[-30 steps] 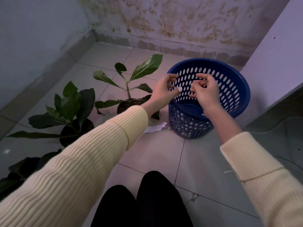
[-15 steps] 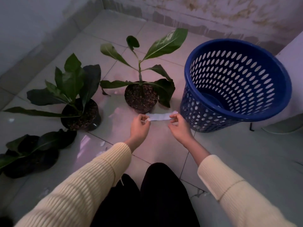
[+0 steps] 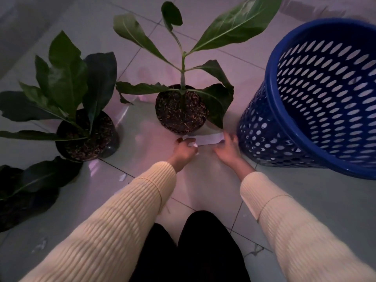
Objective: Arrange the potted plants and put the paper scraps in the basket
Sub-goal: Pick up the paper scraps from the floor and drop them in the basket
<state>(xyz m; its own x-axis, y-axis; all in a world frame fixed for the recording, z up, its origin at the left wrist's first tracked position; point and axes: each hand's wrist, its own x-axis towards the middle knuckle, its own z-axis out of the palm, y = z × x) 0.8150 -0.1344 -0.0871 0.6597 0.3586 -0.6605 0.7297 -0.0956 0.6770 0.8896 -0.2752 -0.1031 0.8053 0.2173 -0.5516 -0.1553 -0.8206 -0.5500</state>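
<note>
- White paper scrap (image 3: 207,138) stretched low over the floor, left hand (image 3: 184,149) and right hand (image 3: 227,149) each pinching one end.
- Blue basket (image 3: 270,94) stands at 3 o'clock of it, potted plant (image 3: 181,110) at 12.
- Scrap-collecting step; next, probably lift it over the rim.

blue perforated basket (image 3: 317,119), white paper scrap (image 3: 208,138)

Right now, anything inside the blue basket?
Only the perforated inner wall of the blue basket shows, and no paper on it. Its bottom is hidden by the near rim and cut off by the frame. The paper strip is outside, held by the left hand and right hand.
</note>
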